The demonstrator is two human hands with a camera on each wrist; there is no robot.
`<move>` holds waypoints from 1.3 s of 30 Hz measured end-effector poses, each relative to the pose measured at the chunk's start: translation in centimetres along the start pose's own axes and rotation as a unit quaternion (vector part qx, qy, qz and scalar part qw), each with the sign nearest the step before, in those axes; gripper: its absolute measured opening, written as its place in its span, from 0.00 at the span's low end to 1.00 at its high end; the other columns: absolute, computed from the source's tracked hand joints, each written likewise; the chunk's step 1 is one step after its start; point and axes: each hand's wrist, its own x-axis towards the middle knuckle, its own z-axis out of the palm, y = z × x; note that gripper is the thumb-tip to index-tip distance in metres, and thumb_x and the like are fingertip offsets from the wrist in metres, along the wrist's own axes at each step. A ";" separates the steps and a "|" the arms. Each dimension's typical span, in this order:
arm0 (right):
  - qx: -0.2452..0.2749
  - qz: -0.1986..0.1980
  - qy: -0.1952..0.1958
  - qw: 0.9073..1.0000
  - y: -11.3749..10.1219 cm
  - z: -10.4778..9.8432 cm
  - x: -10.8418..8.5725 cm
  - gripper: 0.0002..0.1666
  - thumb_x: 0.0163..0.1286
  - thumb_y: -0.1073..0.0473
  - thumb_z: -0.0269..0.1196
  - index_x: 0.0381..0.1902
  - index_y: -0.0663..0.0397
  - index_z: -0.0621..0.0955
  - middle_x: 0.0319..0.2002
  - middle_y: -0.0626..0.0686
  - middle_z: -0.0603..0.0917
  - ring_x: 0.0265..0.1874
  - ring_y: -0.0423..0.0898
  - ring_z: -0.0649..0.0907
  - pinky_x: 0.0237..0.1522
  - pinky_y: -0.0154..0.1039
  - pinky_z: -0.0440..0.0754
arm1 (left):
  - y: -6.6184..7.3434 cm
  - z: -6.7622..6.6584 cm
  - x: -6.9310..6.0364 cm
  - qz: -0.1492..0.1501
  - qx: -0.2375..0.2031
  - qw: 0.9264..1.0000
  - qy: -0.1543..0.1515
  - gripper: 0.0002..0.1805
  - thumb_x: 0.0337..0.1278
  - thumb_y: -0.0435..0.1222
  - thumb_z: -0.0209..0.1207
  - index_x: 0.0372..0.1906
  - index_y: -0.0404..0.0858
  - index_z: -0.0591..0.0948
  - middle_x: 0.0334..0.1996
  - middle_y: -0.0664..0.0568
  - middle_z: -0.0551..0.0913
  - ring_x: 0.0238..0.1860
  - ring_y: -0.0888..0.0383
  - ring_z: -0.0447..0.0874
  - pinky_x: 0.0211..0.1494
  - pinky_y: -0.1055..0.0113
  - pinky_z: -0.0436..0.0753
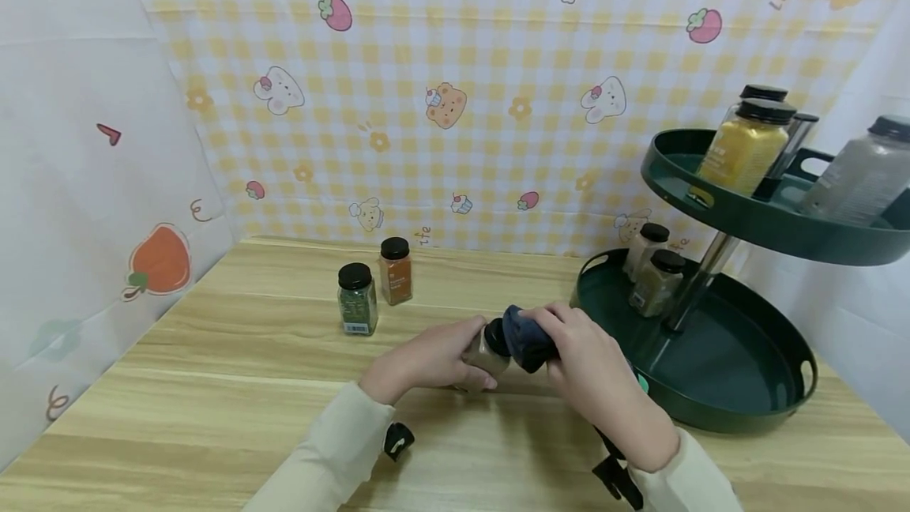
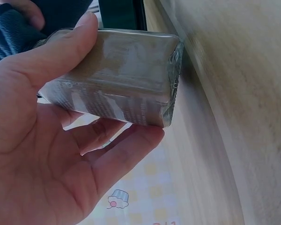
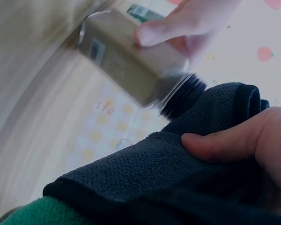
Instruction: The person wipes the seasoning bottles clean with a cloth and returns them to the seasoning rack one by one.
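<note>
A spice jar [image 3: 126, 58] with brownish-beige powder and a black lid [image 3: 183, 96] is tilted above the table. My left hand [image 1: 444, 358] grips it, thumb on one face and fingers beneath, as the left wrist view shows. A dark blue-grey cloth [image 3: 131, 161] is bunched in my right hand [image 1: 586, 358], with the thumb pressing on top of it. The cloth touches the lid end of the jar. Part of a green cloth edge [image 3: 42, 211] shows below it in the right wrist view.
Left of my hands stand a jar of green herbs [image 1: 358, 300] and a jar of orange powder [image 1: 396, 271]. A dark green two-tier tray [image 1: 739, 417] stands on the right, with two beige jars [image 1: 656, 283] below and a yellow jar [image 1: 745, 147] and grey jar [image 1: 860, 172] above.
</note>
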 end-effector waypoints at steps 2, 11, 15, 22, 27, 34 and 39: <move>-0.004 0.007 -0.003 1.000 0.3 0.1 0.0 0.31 0.46 0.77 0.60 0.48 0.46 0.80 0.42 0.49 0.81 0.43 0.50 0.80 0.39 0.48 0.81 | 0.0 0.0 0.0 0.002 0.003 1.000 -0.001 0.26 0.45 0.49 0.67 0.49 0.49 0.70 0.36 0.61 0.76 0.38 0.62 0.74 0.41 0.65 0.72; -0.017 -0.056 0.015 0.998 -0.5 -0.5 -0.2 0.31 0.44 0.77 0.63 0.47 0.47 0.81 0.39 0.49 0.79 0.39 0.48 0.81 0.39 0.44 0.80 | 0.1 0.1 0.0 0.004 0.010 1.000 0.008 0.26 0.44 0.50 0.68 0.48 0.50 0.70 0.32 0.59 0.74 0.33 0.60 0.71 0.35 0.65 0.69; -0.010 -0.087 0.025 0.996 -1.3 -0.9 -0.4 0.31 0.44 0.77 0.62 0.46 0.46 0.81 0.39 0.48 0.80 0.38 0.48 0.81 0.39 0.44 0.80 | 0.0 0.1 0.0 0.007 0.004 1.000 0.008 0.25 0.44 0.48 0.68 0.46 0.50 0.70 0.31 0.59 0.74 0.32 0.59 0.71 0.34 0.65 0.69; 0.007 -0.052 0.021 0.998 -1.0 -0.6 -0.4 0.32 0.44 0.78 0.60 0.47 0.45 0.81 0.40 0.48 0.79 0.42 0.47 0.81 0.40 0.45 0.80 | 0.0 0.1 0.1 0.007 -0.002 1.000 0.010 0.26 0.44 0.48 0.68 0.48 0.51 0.71 0.38 0.59 0.78 0.37 0.60 0.74 0.39 0.63 0.72; 0.004 -0.006 0.007 1.000 0.0 0.1 -0.1 0.32 0.46 0.77 0.61 0.49 0.46 0.80 0.42 0.49 0.81 0.43 0.50 0.81 0.39 0.49 0.81 | 0.0 0.1 0.1 0.003 0.005 1.000 0.010 0.25 0.43 0.49 0.68 0.46 0.49 0.71 0.33 0.60 0.75 0.34 0.61 0.72 0.35 0.65 0.70; -0.013 -0.001 -0.005 1.000 0.2 0.2 0.0 0.31 0.46 0.76 0.64 0.49 0.46 0.79 0.42 0.50 0.81 0.42 0.51 0.81 0.39 0.49 0.81 | 0.1 0.2 0.1 -0.005 0.009 1.000 0.012 0.25 0.43 0.50 0.68 0.44 0.48 0.70 0.31 0.59 0.74 0.32 0.61 0.72 0.34 0.66 0.70; -0.026 -0.046 0.015 0.998 -1.1 -0.4 -0.2 0.31 0.43 0.76 0.65 0.47 0.48 0.80 0.39 0.51 0.80 0.39 0.51 0.81 0.38 0.46 0.80 | 0.1 0.1 0.0 -0.002 0.006 1.000 0.014 0.24 0.43 0.49 0.68 0.44 0.49 0.70 0.30 0.59 0.74 0.32 0.60 0.72 0.33 0.66 0.70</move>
